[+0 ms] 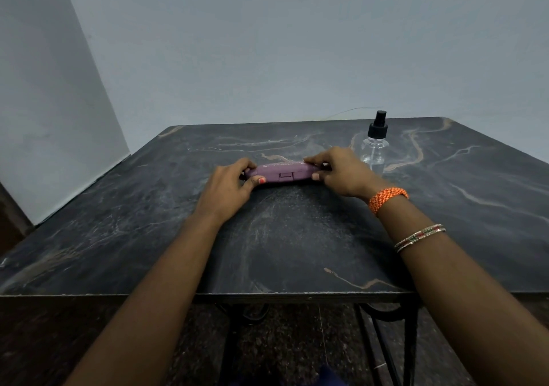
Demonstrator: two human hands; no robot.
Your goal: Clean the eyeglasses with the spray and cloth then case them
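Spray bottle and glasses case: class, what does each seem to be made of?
Spray bottle: probably clear plastic, see-through body, glossy black pump top. Glasses case: likely hard purple plastic, matte, with a moulded clasp, held by both hands.

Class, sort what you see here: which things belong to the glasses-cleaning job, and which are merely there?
Job: purple case, gripped by left hand and right hand; spray bottle.
Merely there: orange wristband; bangles; table.

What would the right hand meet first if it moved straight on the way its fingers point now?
The right hand points leftward along the purple case it already grips; beyond that, probably the left hand at the other end.
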